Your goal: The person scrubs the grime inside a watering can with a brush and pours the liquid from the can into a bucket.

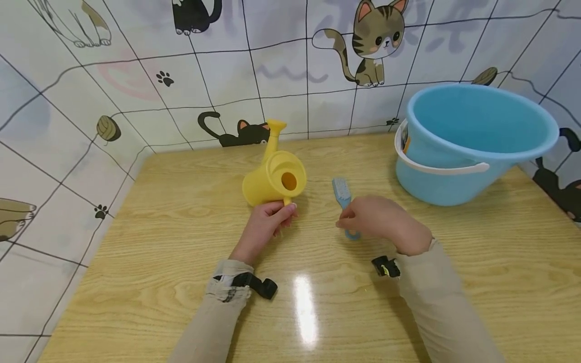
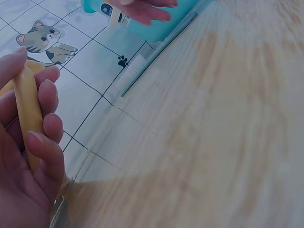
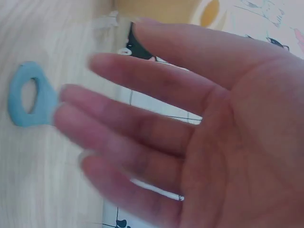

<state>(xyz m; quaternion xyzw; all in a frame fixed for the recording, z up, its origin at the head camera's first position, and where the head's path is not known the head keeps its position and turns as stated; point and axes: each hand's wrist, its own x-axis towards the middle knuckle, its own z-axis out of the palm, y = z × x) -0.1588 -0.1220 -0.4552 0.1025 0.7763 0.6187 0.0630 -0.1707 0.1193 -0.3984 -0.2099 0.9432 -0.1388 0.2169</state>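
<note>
My left hand point(image 1: 265, 222) grips the handle of a yellow toy watering can point(image 1: 257, 185), whose spout points towards the back wall. In the left wrist view, the fingers are curled round that yellow handle point(image 2: 29, 114). A small blue brush point(image 1: 341, 189) with pale bristles lies on the table to the right of the can. Over its handle hovers my right hand point(image 1: 386, 222), hiding part of it. The right wrist view shows the fingers point(image 3: 128, 114) spread and holding nothing, with the brush's ring end point(image 3: 16, 97) just past the fingertips.
A large light-blue bucket point(image 1: 440, 186) with a white handle point(image 1: 449, 169) stands at the back right of the wooden table point(image 1: 181, 227). A cat-patterned wall covering point(image 1: 281, 75) rises behind and along the left side.
</note>
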